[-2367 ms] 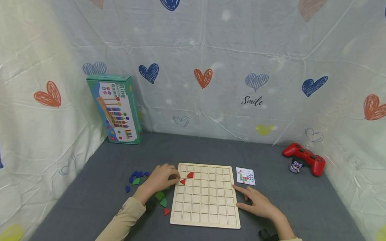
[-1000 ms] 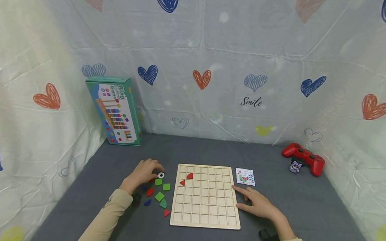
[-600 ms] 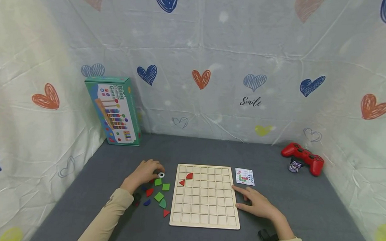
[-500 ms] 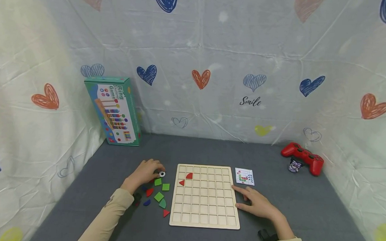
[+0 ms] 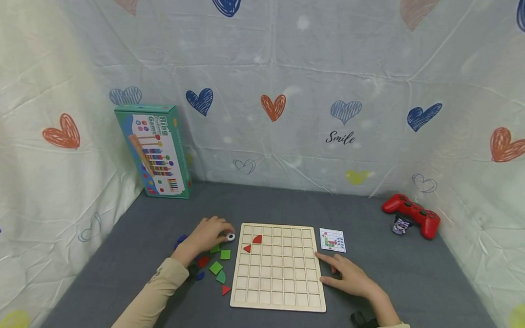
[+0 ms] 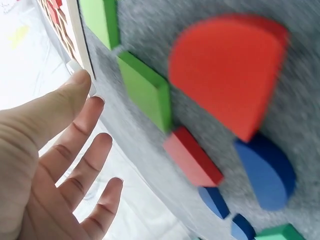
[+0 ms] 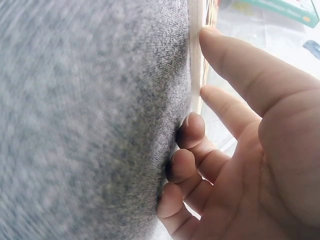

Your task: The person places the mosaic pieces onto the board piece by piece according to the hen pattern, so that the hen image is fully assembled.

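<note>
White piece — pinched in the left hand, partly hidden.

One bare left hand, one bare right hand, one round black-and-white disc, one pale wooden grid board bearing two flat red pieces, three light green square tiles, one white printed card, one red game controller and one green cardboard box are showing; the left wrist view is showing three loose blue pieces and two loose red pieces
</note>
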{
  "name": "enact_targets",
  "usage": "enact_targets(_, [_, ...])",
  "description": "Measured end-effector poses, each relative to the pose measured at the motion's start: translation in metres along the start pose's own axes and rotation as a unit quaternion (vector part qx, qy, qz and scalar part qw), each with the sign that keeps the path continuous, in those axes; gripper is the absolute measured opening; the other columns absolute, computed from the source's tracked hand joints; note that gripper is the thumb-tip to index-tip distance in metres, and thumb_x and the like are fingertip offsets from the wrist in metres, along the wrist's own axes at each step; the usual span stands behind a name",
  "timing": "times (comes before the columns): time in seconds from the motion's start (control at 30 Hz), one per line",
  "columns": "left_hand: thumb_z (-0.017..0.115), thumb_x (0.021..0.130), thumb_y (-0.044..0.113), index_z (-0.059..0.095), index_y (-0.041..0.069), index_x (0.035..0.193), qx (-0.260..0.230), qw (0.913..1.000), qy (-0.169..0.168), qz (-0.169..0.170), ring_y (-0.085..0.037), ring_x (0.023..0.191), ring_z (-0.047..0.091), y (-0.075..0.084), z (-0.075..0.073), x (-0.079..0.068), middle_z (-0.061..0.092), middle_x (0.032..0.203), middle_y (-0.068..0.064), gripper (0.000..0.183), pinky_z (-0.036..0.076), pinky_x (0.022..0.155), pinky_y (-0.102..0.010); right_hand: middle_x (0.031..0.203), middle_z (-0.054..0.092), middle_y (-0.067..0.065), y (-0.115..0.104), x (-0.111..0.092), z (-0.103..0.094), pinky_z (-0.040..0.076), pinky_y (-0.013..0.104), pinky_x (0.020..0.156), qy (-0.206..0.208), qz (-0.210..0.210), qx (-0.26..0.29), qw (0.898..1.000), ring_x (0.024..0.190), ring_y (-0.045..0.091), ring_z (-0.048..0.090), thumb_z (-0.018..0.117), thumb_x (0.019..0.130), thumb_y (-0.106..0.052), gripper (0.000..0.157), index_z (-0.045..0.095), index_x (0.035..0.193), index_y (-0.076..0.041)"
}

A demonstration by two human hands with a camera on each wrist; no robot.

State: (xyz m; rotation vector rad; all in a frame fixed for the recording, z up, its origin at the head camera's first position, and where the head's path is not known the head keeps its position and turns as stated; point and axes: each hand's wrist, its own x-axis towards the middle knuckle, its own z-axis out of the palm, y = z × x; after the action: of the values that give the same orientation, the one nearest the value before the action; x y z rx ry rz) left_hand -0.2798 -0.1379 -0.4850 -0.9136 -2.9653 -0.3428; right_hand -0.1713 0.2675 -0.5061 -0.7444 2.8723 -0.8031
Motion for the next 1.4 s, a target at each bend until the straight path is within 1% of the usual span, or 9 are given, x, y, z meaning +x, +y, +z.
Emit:
enact_targets(0.13, [0.071, 0.081, 0.023, 0.069, 0.026, 0.102, 0.005, 0.9999, 0.005, 0.009, -0.019, 0.091, 0.053, 0.01, -0.001, 0.002, 0.061, 0.092, 0.006, 0.022, 0.04, 0.085, -0.051, 0.074, 0.039, -0.006, 0.0, 0.0, 0.0, 0.025, 0.018, 0.055, -0.002, 0.003, 0.0, 1.0, 0.062, -0.003, 0.023, 0.064, 0.085, -0.04, 0.06, 0.047, 0.136, -0.013])
enact_targets(0.3, [0.071, 0.08, 0.022, 0.068, 0.026, 0.102, 0.012, 0.9992, 0.017, 0.034, -0.018, 0.088, 0.053, 0.017, 0.002, 0.003, 0.062, 0.091, 0.006, 0.022, 0.041, 0.084, -0.049, 0.074, 0.039, -0.005, 0.0, 0.0, 0.0, 0.025, 0.018, 0.055, -0.004, 0.006, 0.003, 1.0, 0.062, -0.002, 0.024, 0.064, 0.085, -0.04, 0.06, 0.047, 0.136, -0.013])
enact_targets(0.57, [0.072, 0.079, 0.025, 0.069, 0.026, 0.103, 0.011, 0.9978, 0.01, 0.064, -0.015, 0.083, 0.05, 0.03, 0.006, 0.006, 0.061, 0.088, 0.007, 0.024, 0.041, 0.081, -0.046, 0.074, 0.038, -0.005, 0.0, 0.0, 0.001, 0.025, 0.018, 0.054, -0.006, 0.008, 0.004, 1.0, 0.062, -0.002, 0.024, 0.064, 0.085, -0.04, 0.061, 0.047, 0.137, -0.014])
enact_targets(0.73, [0.072, 0.079, 0.024, 0.069, 0.026, 0.103, 0.01, 0.9975, 0.005, 0.07, -0.016, 0.086, 0.051, 0.038, 0.007, 0.007, 0.063, 0.097, 0.007, 0.024, 0.041, 0.081, -0.045, 0.074, 0.038, -0.005, 0.0, 0.0, 0.001, 0.024, 0.018, 0.054, -0.005, 0.006, 0.005, 1.0, 0.062, -0.002, 0.023, 0.064, 0.085, -0.041, 0.061, 0.047, 0.137, -0.014])
enact_targets(0.87, [0.073, 0.078, 0.021, 0.07, 0.025, 0.104, 0.004, 0.9974, -0.005, 0.072, -0.015, 0.087, 0.051, 0.042, 0.009, 0.009, 0.063, 0.098, 0.007, 0.026, 0.041, 0.081, -0.044, 0.074, 0.038, -0.006, 0.001, 0.0, 0.001, 0.024, 0.018, 0.054, -0.001, 0.001, 0.004, 1.0, 0.062, -0.003, 0.023, 0.064, 0.085, -0.04, 0.06, 0.047, 0.136, -0.014])
enact_targets(1.0, [0.071, 0.08, 0.021, 0.069, 0.025, 0.104, -0.001, 0.997, -0.014, 0.076, -0.014, 0.086, 0.05, 0.045, 0.01, 0.011, 0.062, 0.099, 0.007, 0.024, 0.041, 0.081, -0.043, 0.074, 0.038, -0.006, 0.001, 0.0, 0.001, 0.024, 0.017, 0.054, -0.002, 0.001, 0.005, 1.0, 0.062, -0.002, 0.023, 0.064, 0.085, -0.04, 0.06, 0.047, 0.136, -0.014])
enact_targets(1.1, [0.07, 0.082, 0.02, 0.069, 0.026, 0.103, 0.004, 0.9965, -0.018, 0.081, -0.013, 0.085, 0.049, 0.047, 0.012, 0.013, 0.062, 0.097, 0.009, 0.022, 0.041, 0.079, -0.041, 0.074, 0.038, -0.005, 0.001, 0.0, 0.001, 0.024, 0.018, 0.054, -0.003, 0.002, 0.005, 1.0, 0.062, -0.002, 0.023, 0.064, 0.085, -0.04, 0.06, 0.047, 0.136, -0.014])
enact_targets(1.23, [0.071, 0.081, 0.02, 0.069, 0.027, 0.104, 0.012, 0.9961, -0.022, 0.084, -0.014, 0.087, 0.05, 0.05, 0.012, 0.013, 0.062, 0.099, 0.009, 0.024, 0.042, 0.079, -0.04, 0.074, 0.038, -0.005, 0.0, 0.0, 0.0, 0.024, 0.018, 0.054, -0.003, 0.003, 0.005, 1.0, 0.062, -0.002, 0.023, 0.064, 0.085, -0.04, 0.06, 0.047, 0.136, -0.014])
enact_targets(1.4, [0.073, 0.078, 0.028, 0.068, 0.027, 0.107, 0.008, 0.9977, -0.025, 0.062, -0.018, 0.095, 0.052, 0.052, 0.01, 0.012, 0.062, 0.106, 0.007, 0.029, 0.041, 0.084, -0.043, 0.074, 0.039, -0.005, 0.001, 0.0, 0.0, 0.024, 0.018, 0.054, -0.003, 0.007, 0.006, 1.0, 0.062, -0.001, 0.024, 0.063, 0.085, -0.041, 0.06, 0.047, 0.137, -0.015])
